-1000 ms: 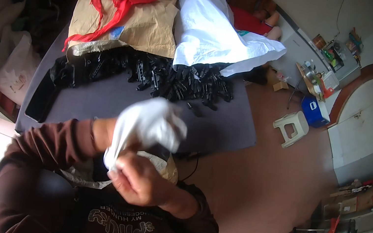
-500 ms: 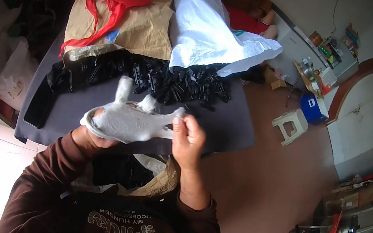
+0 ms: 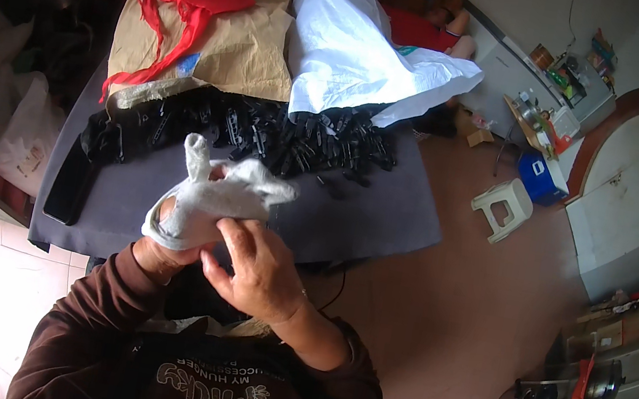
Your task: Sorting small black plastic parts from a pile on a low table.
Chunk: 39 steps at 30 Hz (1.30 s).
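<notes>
over the grey desk (image 3: pixel 386 211), behind it a tan sack (image 3: pixel 220 37) and a row of black parts (image 3: pixel 281 129), you are pulling a white glove (image 3: pixel 209 197) onto your left hand (image 3: pixel 160 253). your right hand (image 3: pixel 260 270) pinches its cuff; next, tug it down and seat the fingers.
</notes>
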Motion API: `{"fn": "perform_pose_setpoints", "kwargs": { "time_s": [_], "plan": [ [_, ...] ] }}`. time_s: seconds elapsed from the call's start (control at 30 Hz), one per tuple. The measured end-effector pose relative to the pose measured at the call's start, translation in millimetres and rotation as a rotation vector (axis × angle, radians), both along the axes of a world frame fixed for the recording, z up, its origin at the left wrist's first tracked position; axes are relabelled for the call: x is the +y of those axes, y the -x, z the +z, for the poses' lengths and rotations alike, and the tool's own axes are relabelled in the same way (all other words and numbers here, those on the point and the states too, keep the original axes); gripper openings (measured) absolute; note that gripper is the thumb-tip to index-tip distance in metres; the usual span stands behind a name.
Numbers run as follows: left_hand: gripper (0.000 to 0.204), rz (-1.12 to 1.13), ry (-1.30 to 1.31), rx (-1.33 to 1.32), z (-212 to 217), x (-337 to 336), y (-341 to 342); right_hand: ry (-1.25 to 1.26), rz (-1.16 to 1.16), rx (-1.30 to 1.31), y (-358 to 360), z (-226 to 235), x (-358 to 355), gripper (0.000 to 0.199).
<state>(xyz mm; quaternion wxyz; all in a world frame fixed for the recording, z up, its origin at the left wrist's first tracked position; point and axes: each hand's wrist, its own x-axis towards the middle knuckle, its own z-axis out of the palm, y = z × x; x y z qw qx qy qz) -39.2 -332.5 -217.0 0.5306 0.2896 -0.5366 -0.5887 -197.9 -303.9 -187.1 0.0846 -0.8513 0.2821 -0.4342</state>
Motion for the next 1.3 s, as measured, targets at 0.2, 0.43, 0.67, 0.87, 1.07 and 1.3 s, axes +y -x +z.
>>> {"fn": "perform_pose_setpoints", "kwargs": {
  "time_s": [0.2,0.43,0.67,0.87,1.07,1.3],
  "plan": [
    [0.034,0.038,0.399,-0.586,31,6,-4,-0.247,0.216,-0.386,30,-9,-23,0.015],
    [0.033,-0.185,0.163,-0.281,21,20,-7,0.157,0.052,-0.116,27,4,-32,0.037],
    [0.031,-0.17,0.11,-0.34,7,22,-13,-0.208,0.264,-0.3,43,-5,-38,0.024],
    [0.036,-0.227,0.079,-0.302,-4,26,-18,0.056,0.208,-0.253,28,-5,-33,0.018],
    [0.042,-0.26,0.026,-0.223,6,31,-10,-0.37,0.065,-0.533,35,-16,-41,0.008],
    [0.064,-0.151,-0.298,0.352,10,37,4,-0.581,0.045,-0.691,39,-22,-50,0.01]
  ]
}}
